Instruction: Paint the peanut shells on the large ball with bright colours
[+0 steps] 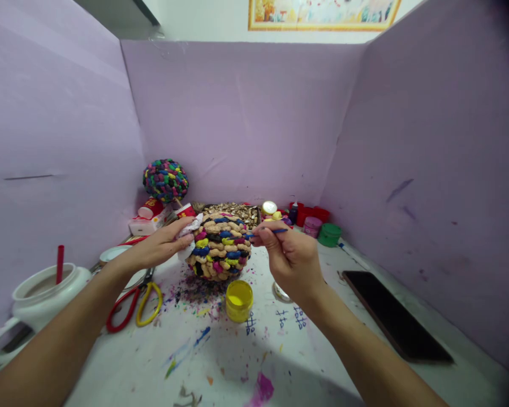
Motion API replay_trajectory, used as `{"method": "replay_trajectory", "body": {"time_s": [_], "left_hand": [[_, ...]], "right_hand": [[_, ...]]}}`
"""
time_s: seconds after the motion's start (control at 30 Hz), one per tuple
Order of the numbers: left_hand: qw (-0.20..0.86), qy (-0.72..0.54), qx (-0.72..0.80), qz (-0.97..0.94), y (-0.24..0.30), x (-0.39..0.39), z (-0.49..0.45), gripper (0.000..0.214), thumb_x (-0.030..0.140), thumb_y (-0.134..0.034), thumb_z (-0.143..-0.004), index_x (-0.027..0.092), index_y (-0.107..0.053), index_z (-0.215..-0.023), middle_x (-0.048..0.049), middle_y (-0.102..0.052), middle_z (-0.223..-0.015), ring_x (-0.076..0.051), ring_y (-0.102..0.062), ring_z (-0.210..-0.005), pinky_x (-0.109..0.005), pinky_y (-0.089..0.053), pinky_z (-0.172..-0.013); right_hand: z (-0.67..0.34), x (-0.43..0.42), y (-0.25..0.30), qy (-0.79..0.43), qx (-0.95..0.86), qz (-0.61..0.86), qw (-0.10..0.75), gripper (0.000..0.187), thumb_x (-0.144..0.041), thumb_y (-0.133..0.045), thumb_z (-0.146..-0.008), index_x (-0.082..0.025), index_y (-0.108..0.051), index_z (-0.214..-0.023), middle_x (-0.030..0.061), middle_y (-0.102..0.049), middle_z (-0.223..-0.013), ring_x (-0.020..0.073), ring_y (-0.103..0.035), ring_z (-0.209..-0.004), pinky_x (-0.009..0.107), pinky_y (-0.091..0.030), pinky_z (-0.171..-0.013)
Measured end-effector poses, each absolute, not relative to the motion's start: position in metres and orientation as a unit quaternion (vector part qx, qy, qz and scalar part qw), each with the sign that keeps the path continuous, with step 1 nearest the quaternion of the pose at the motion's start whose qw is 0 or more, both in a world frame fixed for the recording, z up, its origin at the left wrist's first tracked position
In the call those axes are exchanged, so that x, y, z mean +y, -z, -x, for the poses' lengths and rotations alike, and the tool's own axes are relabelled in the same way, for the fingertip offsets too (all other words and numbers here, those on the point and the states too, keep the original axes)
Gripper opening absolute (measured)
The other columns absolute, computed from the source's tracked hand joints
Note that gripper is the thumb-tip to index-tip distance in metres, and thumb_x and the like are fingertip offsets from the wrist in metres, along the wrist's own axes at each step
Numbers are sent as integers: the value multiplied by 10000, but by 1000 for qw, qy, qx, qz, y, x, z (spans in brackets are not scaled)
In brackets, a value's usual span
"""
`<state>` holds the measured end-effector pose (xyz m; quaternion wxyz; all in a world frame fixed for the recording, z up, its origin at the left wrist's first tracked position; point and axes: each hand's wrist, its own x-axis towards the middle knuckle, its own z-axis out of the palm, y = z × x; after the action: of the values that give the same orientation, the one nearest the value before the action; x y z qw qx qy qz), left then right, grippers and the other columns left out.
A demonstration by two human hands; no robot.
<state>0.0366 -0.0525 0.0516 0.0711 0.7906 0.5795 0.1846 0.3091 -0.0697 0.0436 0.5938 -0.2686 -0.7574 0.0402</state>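
A round ball (220,249) covered in peanut shells, some bare tan and others painted blue, yellow, magenta and black, stands on the table in the middle of the head view. My left hand (163,244) presses a crumpled white tissue (190,227) against its left side. Pinched in my right hand (294,260) is a thin paintbrush (280,230) with a blue handle, its tip end at the ball's right side; the bristles are hard to make out. An uncapped jar of yellow paint (239,302) sits just in front of the ball.
Red-and-yellow-handled scissors (139,302) and a white pot (46,291) are on the left. A dark phone (396,316) lies at the right. Behind stand a painted ball (165,180), a tray of shells (237,212) and a green jar (330,235). Lilac panels (246,118) enclose the table.
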Motion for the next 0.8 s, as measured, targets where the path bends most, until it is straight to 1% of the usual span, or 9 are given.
{"method": "replay_trajectory", "body": {"time_s": [0.17, 0.3, 0.4, 0.47, 0.53, 0.57, 0.67, 0.73, 0.8], "left_hand": [[75, -184, 573, -795, -52, -52, -36, 659, 540, -314, -882, 141, -363, -1404, -93, -434, -1447, -289, -429, -1288, -352, -376, -1032], [95, -189, 586, -782, -52, -52, -35, 693, 559, -314, -875, 132, -324, -1421, -106, -419, -1454, -283, -435, -1282, -354, -368, -1037], [111, -208, 592, -771, -50, -51, -31, 688, 575, -326, -870, 156, -341, -1415, -94, -450, -1432, -302, -453, -1259, -378, -422, -986], [123, -217, 599, -761, -47, -49, -27, 682, 589, -337, -870, 177, -347, -1413, -83, -463, -1422, -316, -472, -1236, -387, -467, -928], [133, -221, 612, -748, -45, -47, -23, 690, 601, -337, -873, 185, -328, -1423, -84, -448, -1433, -324, -486, -1216, -388, -491, -884], [133, -221, 614, -746, -43, -45, -21, 693, 605, -334, -875, 184, -321, -1426, -86, -432, -1444, -324, -480, -1221, -386, -488, -888], [120, -219, 601, -759, -41, -41, -15, 682, 595, -340, -880, 177, -330, -1419, -87, -434, -1439, -296, -434, -1271, -369, -412, -989], [119, -216, 591, -768, -41, -40, -14, 670, 580, -351, -881, 180, -331, -1418, -85, -446, -1427, -284, -439, -1268, -353, -393, -1006], [126, -218, 576, -777, -42, -41, -14, 653, 568, -382, -873, 204, -344, -1414, -70, -485, -1393, -282, -475, -1232, -330, -427, -966]], "right_hand": [[-310, -69, -45, -38, -758, 275, 590, 200, -216, -466, -906, -151, -625, -804, 38, -681, -646, 143, -659, -584, 252, -502, -547], [-313, -67, -47, -70, -721, 287, 627, 204, -255, -475, -911, -167, -634, -818, 30, -686, -684, 140, -664, -608, 256, -511, -555], [-313, -64, -45, -130, -672, 307, 662, 211, -297, -460, -924, -188, -640, -929, 36, -706, -771, 153, -688, -696, 280, -534, -620], [-311, -59, -42, -166, -659, 332, 654, 234, -319, -446, -929, -211, -623, -1039, 39, -718, -829, 168, -697, -767, 309, -540, -682], [-309, -53, -36, -192, -669, 364, 619, 249, -314, -432, -929, -227, -600, -1091, 46, -725, -892, 184, -695, -844, 336, -532, -741], [-307, -50, -33, -194, -680, 379, 597, 241, -293, -427, -925, -223, -599, -1078, 57, -723, -940, 193, -686, -888, 350, -520, -782], [-303, -41, -21, -186, -715, 439, 511, 235, -191, -418, -888, -196, -578, -1061, 93, -698, -1046, 222, -652, -971, 387, -479, -857], [-300, -37, -12, -207, -731, 475, 444, 339, -169, -500, -831, -176, -507, -1170, 126, -654, -1150, 258, -615, -1050, 410, -457, -883], [-298, -34, -5, -244, -731, 496, 400, 499, -192, -598, -767, -174, -439, -1240, 137, -629, -1183, 283, -594, -1077, 421, -450, -883]]}}
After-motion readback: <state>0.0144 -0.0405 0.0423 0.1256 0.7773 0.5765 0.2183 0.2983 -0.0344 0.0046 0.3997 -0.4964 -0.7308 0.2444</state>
